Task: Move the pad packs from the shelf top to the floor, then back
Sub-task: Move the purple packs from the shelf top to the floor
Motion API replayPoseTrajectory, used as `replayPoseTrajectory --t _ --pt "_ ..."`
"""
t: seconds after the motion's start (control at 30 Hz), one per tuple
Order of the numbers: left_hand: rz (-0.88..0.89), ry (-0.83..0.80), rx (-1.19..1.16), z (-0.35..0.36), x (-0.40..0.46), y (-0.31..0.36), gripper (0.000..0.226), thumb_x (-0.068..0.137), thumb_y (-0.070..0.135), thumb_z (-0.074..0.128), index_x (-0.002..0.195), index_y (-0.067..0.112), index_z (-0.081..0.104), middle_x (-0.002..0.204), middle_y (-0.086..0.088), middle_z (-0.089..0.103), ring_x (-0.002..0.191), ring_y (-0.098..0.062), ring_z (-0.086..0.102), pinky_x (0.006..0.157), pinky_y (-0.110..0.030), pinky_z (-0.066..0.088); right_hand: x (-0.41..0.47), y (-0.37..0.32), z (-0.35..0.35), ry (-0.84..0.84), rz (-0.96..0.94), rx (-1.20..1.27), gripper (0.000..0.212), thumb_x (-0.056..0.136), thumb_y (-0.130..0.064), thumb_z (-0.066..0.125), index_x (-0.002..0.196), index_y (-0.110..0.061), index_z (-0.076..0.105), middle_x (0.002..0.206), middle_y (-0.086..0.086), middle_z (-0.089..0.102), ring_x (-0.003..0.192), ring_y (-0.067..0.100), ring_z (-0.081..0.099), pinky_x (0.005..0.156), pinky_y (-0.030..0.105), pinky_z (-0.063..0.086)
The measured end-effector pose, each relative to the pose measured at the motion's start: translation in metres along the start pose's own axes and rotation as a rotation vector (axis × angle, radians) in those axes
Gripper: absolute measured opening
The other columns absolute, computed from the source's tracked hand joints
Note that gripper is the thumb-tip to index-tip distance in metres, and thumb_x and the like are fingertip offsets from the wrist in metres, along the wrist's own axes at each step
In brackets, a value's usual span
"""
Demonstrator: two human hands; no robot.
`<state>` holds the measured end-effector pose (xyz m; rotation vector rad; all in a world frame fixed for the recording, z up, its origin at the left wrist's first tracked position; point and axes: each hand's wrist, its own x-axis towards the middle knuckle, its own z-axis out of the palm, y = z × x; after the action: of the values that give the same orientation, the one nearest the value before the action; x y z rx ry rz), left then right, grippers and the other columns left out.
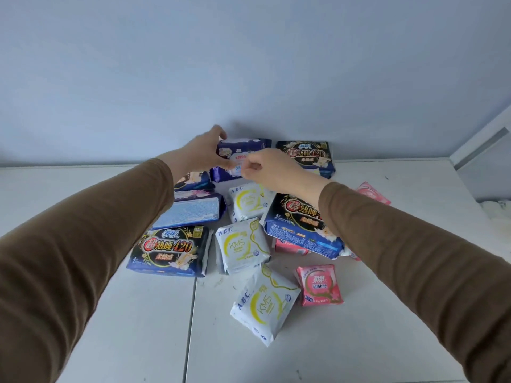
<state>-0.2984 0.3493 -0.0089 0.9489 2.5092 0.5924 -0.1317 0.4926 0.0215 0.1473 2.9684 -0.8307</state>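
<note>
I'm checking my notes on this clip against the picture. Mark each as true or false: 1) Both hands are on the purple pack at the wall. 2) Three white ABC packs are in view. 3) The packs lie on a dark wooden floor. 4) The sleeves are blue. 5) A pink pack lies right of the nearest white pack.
1) True: the left hand grips the purple pack from above; the right hand pinches its front.
2) True: the nearest white pack and two more behind it.
3) False: they lie on a white surface.
4) False: the sleeves are brown.
5) True: the pink pack.
</note>
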Motion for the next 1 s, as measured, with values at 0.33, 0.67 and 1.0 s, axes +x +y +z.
replayPoseTrajectory --t 0.33,0.67,1.0 --pt "-0.015 0.331 0.178 -0.062 -0.085 -0.025 0.066 0.074 0.045 0.077 0.13 0.021 0.05 0.114 -0.007 0.049 0.109 -0.027 0.046 0.087 -0.046 0.049 0.027 -0.073 0.086 -0.205 0.295 0.13 0.072 0.096 -0.062 0.043 0.14 -0.005 0.039 0.122 0.016 0.06 0.103 0.034 0.062 0.084 0.04 0.051" --pt "-0.109 0.419 0.123 -0.074 -0.177 -0.072 0.063 0.074 0.042 0.077 0.127 0.016 0.053 0.114 -0.01 0.048 0.109 -0.03 0.045 0.09 -0.041 0.043 0.004 -0.088 0.124 -0.147 0.489 0.758 0.084 0.077 -0.02 0.086 0.145 -0.005 0.039 0.144 0.01 0.052 0.126 0.027 0.052 0.105 0.04 0.045" --pt "-0.081 0.496 0.114 -0.06 -0.242 -0.079 0.066 0.076 0.041 0.077 0.129 0.012 0.05 0.116 -0.009 0.048 0.11 -0.025 0.044 0.085 -0.036 0.043 -0.036 -0.112 0.142 0.103 0.246 0.589 0.073 0.077 -0.013 0.085 0.132 -0.014 0.037 0.116 0.004 0.057 0.106 0.024 0.058 0.091 0.036 0.049"
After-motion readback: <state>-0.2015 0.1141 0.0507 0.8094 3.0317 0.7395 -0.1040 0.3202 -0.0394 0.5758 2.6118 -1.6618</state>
